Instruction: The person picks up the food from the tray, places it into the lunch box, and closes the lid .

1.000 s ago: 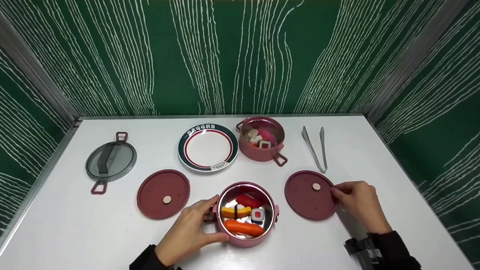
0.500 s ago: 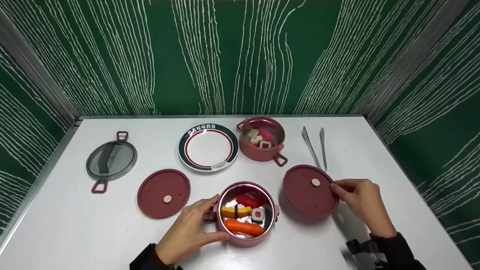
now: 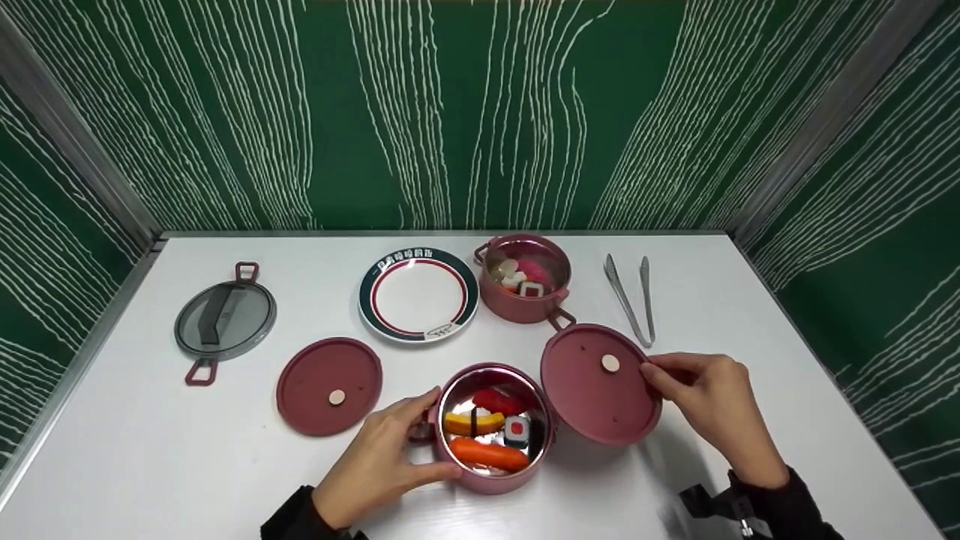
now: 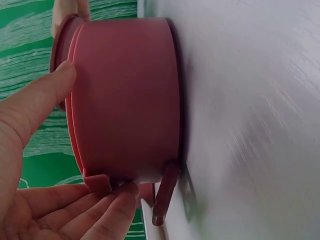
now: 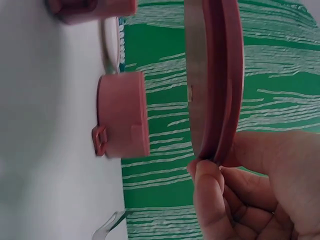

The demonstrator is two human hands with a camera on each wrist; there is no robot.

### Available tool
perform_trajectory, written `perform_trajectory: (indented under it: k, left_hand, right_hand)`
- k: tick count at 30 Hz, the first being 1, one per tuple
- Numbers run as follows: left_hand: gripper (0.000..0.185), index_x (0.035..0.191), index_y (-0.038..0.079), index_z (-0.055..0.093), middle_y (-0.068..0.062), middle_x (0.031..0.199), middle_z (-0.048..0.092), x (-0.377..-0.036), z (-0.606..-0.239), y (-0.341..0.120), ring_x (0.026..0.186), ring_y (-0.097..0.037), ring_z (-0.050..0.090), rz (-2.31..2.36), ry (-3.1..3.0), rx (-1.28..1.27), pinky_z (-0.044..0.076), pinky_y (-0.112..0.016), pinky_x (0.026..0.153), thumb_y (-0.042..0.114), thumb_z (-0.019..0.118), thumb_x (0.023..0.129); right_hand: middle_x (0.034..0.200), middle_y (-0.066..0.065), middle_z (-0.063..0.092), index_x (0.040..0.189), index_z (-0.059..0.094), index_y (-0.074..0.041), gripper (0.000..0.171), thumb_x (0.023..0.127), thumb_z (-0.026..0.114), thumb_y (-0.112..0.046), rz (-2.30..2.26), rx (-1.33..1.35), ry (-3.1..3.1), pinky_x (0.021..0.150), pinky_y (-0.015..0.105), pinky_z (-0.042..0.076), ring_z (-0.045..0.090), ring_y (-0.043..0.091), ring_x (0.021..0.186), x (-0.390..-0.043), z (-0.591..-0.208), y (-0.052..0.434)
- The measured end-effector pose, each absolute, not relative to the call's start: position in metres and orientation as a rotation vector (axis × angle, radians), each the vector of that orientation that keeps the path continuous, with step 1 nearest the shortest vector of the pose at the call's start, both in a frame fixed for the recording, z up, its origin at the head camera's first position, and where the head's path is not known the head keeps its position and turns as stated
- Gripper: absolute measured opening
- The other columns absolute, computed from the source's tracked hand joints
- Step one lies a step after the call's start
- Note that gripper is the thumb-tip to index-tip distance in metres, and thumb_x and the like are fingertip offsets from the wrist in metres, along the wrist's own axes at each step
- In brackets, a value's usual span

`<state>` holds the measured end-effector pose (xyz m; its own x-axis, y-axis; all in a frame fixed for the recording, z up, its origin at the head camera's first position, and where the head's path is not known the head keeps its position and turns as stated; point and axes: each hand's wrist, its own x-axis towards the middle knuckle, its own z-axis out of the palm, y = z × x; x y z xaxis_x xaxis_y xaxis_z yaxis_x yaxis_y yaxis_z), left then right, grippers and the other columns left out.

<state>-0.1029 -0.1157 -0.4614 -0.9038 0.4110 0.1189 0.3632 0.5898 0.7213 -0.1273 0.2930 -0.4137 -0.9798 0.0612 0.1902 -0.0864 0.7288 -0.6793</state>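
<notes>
Overhead, white table (image 3: 135, 450), green walls; left hand (image 3: 375, 465) grips pot (image 3: 491, 427), right hand (image 3: 712, 405) pinches lid (image 3: 596, 390)

Both hands are bare. A dark, black-looking sleeve is worn down to each wrist, behind the left hand (image 3: 379, 465) and the right hand (image 3: 712, 409). A black strap with a buckle-like fitting is seen at the right wrist.

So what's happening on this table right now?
A person's left hand steadies a pink pot filled with toy food. Their right hand pinches a round pink lid by its edge, holding it lifted beside the pot. A second lid, a plate, tongs and another pot lie around.
</notes>
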Motion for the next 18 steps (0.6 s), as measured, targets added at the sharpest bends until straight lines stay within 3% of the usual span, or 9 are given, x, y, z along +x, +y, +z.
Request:
perform_trajectory:
  k: [18]
  left_hand:
    - [0.095,0.150,0.003,0.060,-0.010,0.142,0.071,-0.101,-0.464,-0.115,0.130,-0.026,0.068,1.259,2.816,0.745,0.056,-0.050,0.111,0.056,0.092,0.078]
  right_hand:
    - [0.089,0.003,0.083,0.098,0.087,-0.011,0.006,0.094,0.084,-0.013,1.109,0.197,-2.728,0.064,0.014,0.054,0.067,-0.002,0.071,-0.140,-0.416,0.232]
